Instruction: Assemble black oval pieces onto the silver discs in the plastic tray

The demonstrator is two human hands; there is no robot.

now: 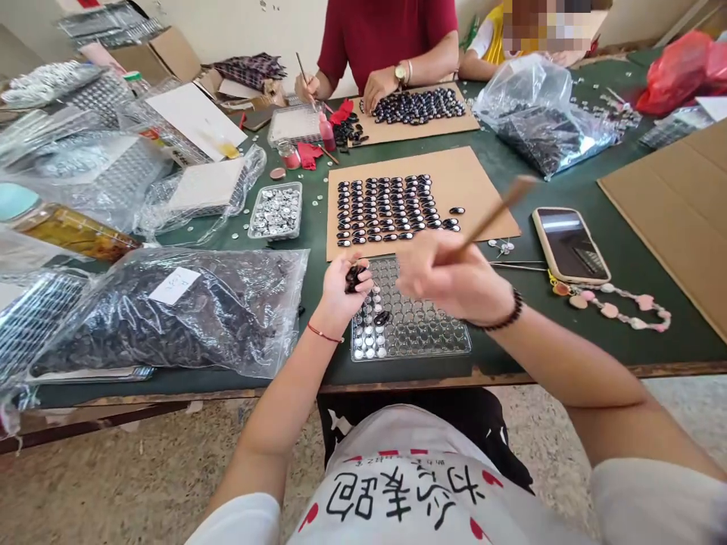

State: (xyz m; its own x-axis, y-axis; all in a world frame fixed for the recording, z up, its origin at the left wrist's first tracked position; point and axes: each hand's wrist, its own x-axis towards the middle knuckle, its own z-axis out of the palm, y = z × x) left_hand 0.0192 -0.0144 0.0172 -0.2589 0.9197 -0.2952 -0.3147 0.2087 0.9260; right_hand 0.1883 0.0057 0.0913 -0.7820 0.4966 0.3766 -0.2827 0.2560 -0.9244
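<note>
Several small glossy black pieces (pixel 355 278) are cupped in my left hand (pixel 342 291), its fingers curled around them. My right hand (pixel 460 284) grips a thin wooden stick (pixel 503 212), perhaps a brush handle; its lower end is hidden behind the fingers. Beneath both hands lies a clear plastic tray (pixel 432 344) with round cells. White round pieces (pixel 370 342) fill cells on its left side, and one black piece (pixel 381 318) rests on top there. Just beyond, a cardboard sheet (pixel 485 189) carries rows of black oval pieces (pixel 386 208) with pale marks.
A bag of dark pieces (pixel 244 303) lies left, below a box of silvery pieces (pixel 276 212). At right are a phone (pixel 571 242), a beaded strap (pixel 610 310) and a cardboard flap (pixel 675 219). Opposite, a co-worker in red (pixel 391 45) holds a brush (pixel 302 68); another person sits beside.
</note>
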